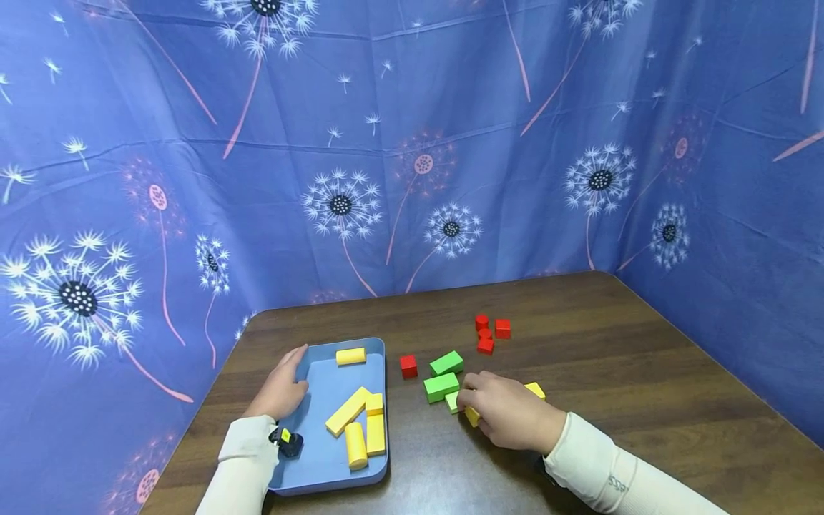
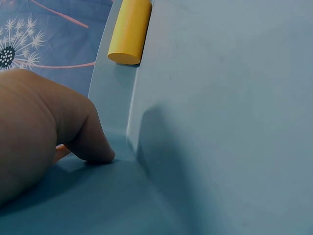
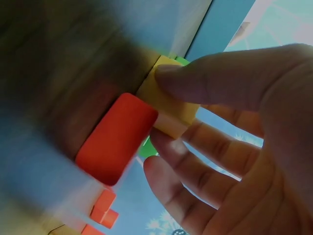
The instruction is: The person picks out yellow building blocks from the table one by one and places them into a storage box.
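My left hand (image 1: 280,386) holds the left rim of a blue tray (image 1: 335,481), its thumb on the inner side in the head view. Several yellow blocks lie in the tray, among them a yellow cylinder (image 2: 130,34) by the far wall. Right of the tray, my right hand (image 1: 508,409) pinches a yellow block (image 3: 171,113) between thumb and fingers, low over the table. A red block (image 3: 117,139) sits close beside it in the right wrist view. Green blocks (image 1: 440,387) lie just left of that hand, and another yellow block (image 1: 535,390) shows behind it.
A red cube (image 1: 408,367) lies between the tray and the green blocks. Several red pieces (image 1: 486,346) are grouped farther back on the brown wooden table (image 1: 644,386). A blue dandelion-print curtain (image 1: 386,179) hangs behind and at the sides.
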`<move>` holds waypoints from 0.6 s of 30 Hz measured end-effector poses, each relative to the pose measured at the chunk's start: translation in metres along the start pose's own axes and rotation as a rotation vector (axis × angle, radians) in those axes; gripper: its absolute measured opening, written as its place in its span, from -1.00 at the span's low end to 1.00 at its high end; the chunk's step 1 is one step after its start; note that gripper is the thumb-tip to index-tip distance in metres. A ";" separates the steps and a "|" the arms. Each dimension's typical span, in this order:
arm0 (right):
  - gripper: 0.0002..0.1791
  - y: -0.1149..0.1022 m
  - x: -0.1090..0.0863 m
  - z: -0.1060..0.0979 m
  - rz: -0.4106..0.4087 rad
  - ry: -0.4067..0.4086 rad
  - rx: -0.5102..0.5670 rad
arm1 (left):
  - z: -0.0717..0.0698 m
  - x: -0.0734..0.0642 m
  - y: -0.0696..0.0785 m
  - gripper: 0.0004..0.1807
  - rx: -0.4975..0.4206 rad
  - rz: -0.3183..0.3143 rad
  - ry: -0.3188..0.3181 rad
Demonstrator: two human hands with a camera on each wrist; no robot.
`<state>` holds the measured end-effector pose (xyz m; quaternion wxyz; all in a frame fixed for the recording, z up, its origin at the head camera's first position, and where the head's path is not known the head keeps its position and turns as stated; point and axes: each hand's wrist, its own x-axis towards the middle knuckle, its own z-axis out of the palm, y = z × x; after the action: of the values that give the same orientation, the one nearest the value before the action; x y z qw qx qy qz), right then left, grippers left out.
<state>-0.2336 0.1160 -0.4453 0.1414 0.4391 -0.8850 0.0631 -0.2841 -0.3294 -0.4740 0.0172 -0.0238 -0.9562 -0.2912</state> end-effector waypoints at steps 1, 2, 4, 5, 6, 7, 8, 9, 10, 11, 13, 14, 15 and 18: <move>-0.57 0.000 0.000 0.000 0.001 0.000 -0.004 | 0.000 0.000 0.000 -0.19 -0.001 0.004 0.001; -0.57 0.000 0.000 0.001 0.002 -0.001 -0.008 | 0.000 0.000 0.000 -0.18 -0.002 0.006 0.002; -0.57 -0.001 0.000 0.001 0.002 -0.003 -0.018 | 0.000 0.000 0.000 -0.19 0.000 0.007 0.002; -0.58 -0.001 0.000 0.001 0.001 -0.003 -0.021 | 0.001 0.000 0.000 -0.19 0.002 0.007 0.002; -0.59 -0.001 0.000 0.002 0.000 -0.003 -0.023 | 0.001 0.000 0.000 -0.18 0.002 0.007 0.003; -0.60 -0.001 0.000 0.002 0.000 -0.005 -0.026 | 0.002 0.000 -0.001 -0.18 0.005 0.009 0.004; -0.61 -0.001 0.000 0.002 -0.002 -0.004 -0.029 | 0.002 0.000 -0.001 -0.18 0.006 0.011 0.006; -0.61 -0.001 0.000 0.001 -0.005 -0.002 -0.032 | 0.002 0.000 -0.001 -0.18 0.008 0.011 0.009; -0.62 -0.001 0.001 0.002 -0.008 -0.001 -0.033 | 0.003 -0.001 -0.002 -0.18 0.008 0.010 0.011; -0.62 0.000 0.001 0.002 -0.013 -0.001 -0.033 | 0.003 -0.001 -0.002 -0.18 0.010 0.010 0.012; -0.61 0.001 0.001 0.001 -0.020 -0.002 -0.036 | 0.003 -0.001 -0.001 -0.18 0.008 0.010 0.015; -0.62 0.001 0.002 0.001 -0.026 0.000 -0.037 | 0.003 -0.001 -0.001 -0.18 0.006 0.008 0.016; -0.62 0.001 0.002 0.001 -0.031 0.000 -0.039 | 0.003 -0.002 0.000 -0.18 0.008 0.010 0.018; -0.64 0.001 0.004 0.000 -0.041 0.001 -0.043 | 0.003 -0.002 0.001 -0.18 0.002 0.009 0.019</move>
<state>-0.2364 0.1131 -0.4440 0.1524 0.4541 -0.8768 0.0416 -0.2823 -0.3273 -0.4762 0.0274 -0.0253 -0.9562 -0.2904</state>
